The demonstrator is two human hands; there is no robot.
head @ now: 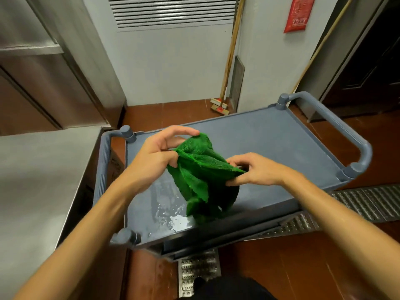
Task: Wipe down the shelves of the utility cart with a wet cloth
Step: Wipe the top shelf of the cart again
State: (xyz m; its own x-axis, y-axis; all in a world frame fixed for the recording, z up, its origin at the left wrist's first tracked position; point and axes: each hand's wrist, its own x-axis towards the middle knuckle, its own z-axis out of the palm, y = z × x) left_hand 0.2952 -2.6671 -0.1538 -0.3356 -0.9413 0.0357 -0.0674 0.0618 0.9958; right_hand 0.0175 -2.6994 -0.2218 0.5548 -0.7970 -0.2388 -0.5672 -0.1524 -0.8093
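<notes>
- While the crumpled green microfibre cloth (201, 176) hung in the air just above the near half of the top shelf (270, 137) of the blue-grey plastic utility cart, the left hand (155, 154) pinched its upper left edge and the right hand (257, 169) pinched its right edge. The fingers (236, 162) of both hands were curled onto the fabric, not spread.
- The step in hand looked like opening or refolding the cloth, and doing it well meant drawing the two edges apart until the bunched lower folds fell free.
- A flat pad under a flat palm would have covered more shelf per stroke than a wad.
- A glistening patch of water (173, 217) lay at the shelf's near-left corner. The first strokes were best begun there and carried toward the dry far end in overlapping lanes.
- The raised rim and the corners by the tubular grey handle (346, 135) probably called for a fingertip pushed through the cloth.
- Whatever shelves sat beneath were mostly hidden under the top one, so their condition could not be judged.
</notes>
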